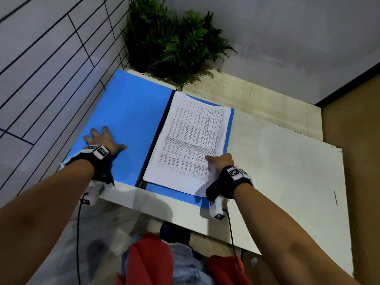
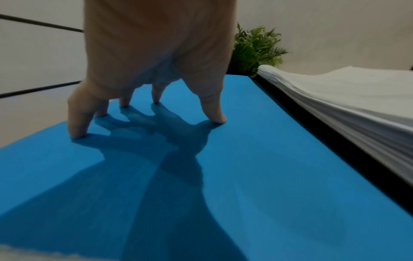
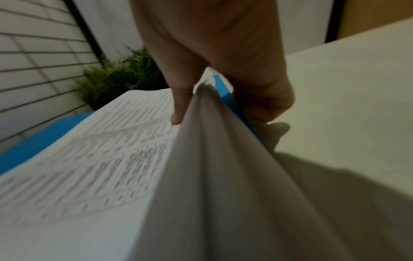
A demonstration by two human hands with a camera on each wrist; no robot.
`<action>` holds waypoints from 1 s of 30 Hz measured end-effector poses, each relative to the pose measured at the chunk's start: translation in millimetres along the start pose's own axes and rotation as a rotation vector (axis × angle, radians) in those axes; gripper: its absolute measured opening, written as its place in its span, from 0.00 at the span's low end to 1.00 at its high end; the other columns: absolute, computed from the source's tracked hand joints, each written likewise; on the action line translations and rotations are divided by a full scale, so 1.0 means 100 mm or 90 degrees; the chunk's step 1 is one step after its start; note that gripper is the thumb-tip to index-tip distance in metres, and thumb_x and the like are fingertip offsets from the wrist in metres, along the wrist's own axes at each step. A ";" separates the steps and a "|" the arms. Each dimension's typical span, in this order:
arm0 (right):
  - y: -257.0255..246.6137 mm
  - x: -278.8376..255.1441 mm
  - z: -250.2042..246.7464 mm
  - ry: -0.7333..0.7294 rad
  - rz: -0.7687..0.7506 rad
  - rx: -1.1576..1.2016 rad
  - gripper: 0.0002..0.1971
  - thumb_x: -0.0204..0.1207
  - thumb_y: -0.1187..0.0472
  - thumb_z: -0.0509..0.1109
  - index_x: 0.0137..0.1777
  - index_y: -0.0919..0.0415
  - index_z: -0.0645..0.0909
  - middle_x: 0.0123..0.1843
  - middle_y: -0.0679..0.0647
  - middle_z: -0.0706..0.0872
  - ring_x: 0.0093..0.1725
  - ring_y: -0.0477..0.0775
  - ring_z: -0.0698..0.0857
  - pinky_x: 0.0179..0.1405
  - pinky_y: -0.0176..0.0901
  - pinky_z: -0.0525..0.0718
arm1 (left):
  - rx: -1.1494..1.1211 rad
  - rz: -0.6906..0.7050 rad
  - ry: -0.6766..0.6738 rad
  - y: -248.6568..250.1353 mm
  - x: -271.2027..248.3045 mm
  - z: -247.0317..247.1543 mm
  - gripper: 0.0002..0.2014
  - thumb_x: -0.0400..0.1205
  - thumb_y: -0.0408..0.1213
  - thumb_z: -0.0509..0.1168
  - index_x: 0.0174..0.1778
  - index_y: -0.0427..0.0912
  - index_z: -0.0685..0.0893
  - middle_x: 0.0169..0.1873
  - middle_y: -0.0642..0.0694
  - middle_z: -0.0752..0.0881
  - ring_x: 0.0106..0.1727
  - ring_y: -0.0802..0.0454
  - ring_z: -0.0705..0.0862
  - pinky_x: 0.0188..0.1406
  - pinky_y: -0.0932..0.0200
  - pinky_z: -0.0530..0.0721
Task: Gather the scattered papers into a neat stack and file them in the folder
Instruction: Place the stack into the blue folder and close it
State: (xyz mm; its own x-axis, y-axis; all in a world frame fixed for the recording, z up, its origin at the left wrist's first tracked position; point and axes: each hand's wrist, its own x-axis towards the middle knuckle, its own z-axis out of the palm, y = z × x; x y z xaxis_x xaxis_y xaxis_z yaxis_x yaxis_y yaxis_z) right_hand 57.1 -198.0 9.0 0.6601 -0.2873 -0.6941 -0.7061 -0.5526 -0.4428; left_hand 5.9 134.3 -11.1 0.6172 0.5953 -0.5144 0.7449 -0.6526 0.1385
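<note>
Thick stack of white printed paper sheets point(image 1: 191, 140) laid on right half of open blue card folder point(image 1: 127, 124), beside black spine, slightly askew. Folder spread on pale tabletop point(image 1: 287, 161).

Left hand point(image 1: 104, 138) spread, straight fingertips point(image 2: 78, 130) pressed on left flap; nothing gripped.

Right hand point(image 1: 221, 161) clamped on stack's near right edge: thumb point(image 3: 178, 106) on top sheet, fingers curled beneath, blue flap edge apparently caught in same grip.

Stack judged fairly heavy yet limp; sheets fanned and sagging at lifted edge, liable to slide. Best held pinched at edge, pressed flat when squared.
</note>
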 end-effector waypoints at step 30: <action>0.25 -0.09 -0.34 0.037 -0.050 0.100 0.35 0.74 0.57 0.72 0.75 0.71 0.61 0.73 0.68 0.73 0.71 0.68 0.75 0.67 0.54 0.75 | -0.390 0.466 -0.481 0.46 -1.49 -1.27 0.35 0.58 0.69 0.70 0.62 0.61 0.80 0.48 0.50 0.90 0.45 0.53 0.89 0.44 0.64 0.88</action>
State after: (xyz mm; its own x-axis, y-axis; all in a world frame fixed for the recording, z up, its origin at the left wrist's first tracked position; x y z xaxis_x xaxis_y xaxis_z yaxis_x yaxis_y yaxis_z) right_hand 42.6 -236.2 23.6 0.7253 -0.2948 -0.6221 -0.6800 -0.4479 -0.5806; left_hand -19.9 74.7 179.5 0.7911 -0.3760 -0.4824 0.4051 -0.2689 0.8738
